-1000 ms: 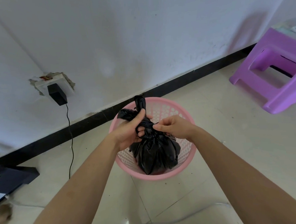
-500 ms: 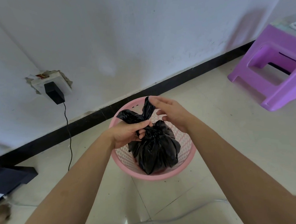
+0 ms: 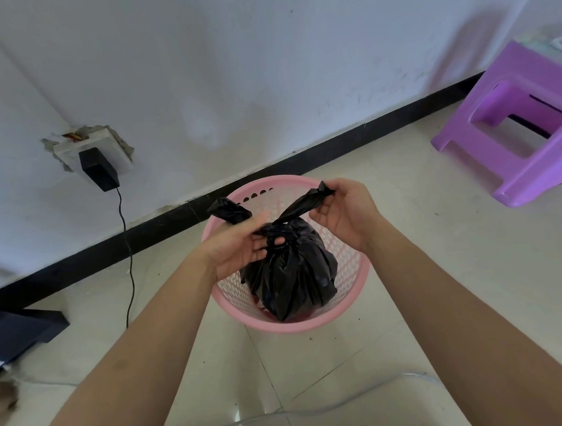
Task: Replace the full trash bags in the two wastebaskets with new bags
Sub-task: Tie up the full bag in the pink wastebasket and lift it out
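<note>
1. The left grip [image 3: 239,244] was closed on one twisted end [image 3: 229,210] of the black trash bag [image 3: 293,277]. That end stuck up past its fingers, which were slightly blurred.
2. The right grip [image 3: 348,215] pinched the other twisted end [image 3: 302,205] between thumb and fingertips, with the tip of the end poking out above the thumb.
3. The two ends ran apart from a knot [image 3: 276,232] that sat between the grips and a little below them. A fingertip showed inside the loop of the knot.
4. The bag hung bunched and full under both grips, its lower part inside the pink wastebasket [image 3: 311,325].
5. The wastebasket stood on the tiled floor [image 3: 422,270] directly beneath the grips, near the black baseboard [image 3: 335,151] beyond them.
6. Well off to the right of the right grip stood a purple plastic stool [image 3: 522,118].
7. Up and to the left of the left grip, a black adapter [image 3: 96,168] sat in a broken wall socket. Its cable [image 3: 127,253] hung down to the floor.
8. Nearer the person than both grips, a clear hose [image 3: 316,409] lay across the tiles.
</note>
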The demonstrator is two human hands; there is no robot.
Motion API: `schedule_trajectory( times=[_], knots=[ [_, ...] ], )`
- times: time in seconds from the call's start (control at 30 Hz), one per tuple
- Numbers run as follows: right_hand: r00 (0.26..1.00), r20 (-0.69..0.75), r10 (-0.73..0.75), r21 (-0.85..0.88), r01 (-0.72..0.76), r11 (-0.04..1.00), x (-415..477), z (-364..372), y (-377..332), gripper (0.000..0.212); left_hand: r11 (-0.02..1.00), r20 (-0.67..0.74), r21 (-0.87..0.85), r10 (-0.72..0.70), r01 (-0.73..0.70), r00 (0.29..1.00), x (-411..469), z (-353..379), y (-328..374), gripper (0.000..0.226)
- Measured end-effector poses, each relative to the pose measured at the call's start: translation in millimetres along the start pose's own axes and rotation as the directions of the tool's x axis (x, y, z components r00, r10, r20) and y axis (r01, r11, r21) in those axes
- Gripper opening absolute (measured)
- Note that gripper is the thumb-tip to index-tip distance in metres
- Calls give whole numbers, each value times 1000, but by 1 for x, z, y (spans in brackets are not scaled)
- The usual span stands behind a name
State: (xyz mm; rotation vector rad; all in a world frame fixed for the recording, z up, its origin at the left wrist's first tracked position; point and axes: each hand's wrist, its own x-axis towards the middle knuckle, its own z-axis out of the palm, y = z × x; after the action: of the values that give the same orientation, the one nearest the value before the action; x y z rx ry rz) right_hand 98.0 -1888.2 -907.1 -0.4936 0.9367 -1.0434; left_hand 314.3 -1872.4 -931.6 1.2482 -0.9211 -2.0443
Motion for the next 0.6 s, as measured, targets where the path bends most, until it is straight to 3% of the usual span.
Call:
schedule_trajectory(
  times=[0.1, 0.17, 0.27, 0.33, 0.4, 0.5, 0.6],
  knots=[
    [998, 41, 54, -91, -50, 995, -2, 4, 3, 21, 988, -95, 140, 84, -70, 992, 3, 0, -6, 33],
    [996, 47, 73, -280, -57, 958, -1, 5, 6, 20, 986, -211, 147, 115, -85, 971, 7, -2, -9, 32],
    [999, 39, 35, -682, 1, 732, 2, 3, 13, 20, 970, -242, 231, 133, -77, 961, 10, -1, -12, 32],
    [998, 55, -9, -780, 49, 624, 1, 0, 13, 18, 939, -239, 333, 171, -85, 956, 8, -2, -13, 24],
    [997, 74, -17, -806, 70, 587, -1, -1, 8, 19, 917, -227, 387, 192, -92, 955, 4, -5, -13, 15],
    [997, 75, 29, -856, 49, 515, -4, -1, 3, 25, 949, -207, 311, 129, -60, 970, 0, -6, -12, 16],
    [996, 60, 62, -876, 23, 482, -3, 3, 6, 22, 993, -186, 78, 100, -87, 977, -2, -3, -11, 13]
  ],
)
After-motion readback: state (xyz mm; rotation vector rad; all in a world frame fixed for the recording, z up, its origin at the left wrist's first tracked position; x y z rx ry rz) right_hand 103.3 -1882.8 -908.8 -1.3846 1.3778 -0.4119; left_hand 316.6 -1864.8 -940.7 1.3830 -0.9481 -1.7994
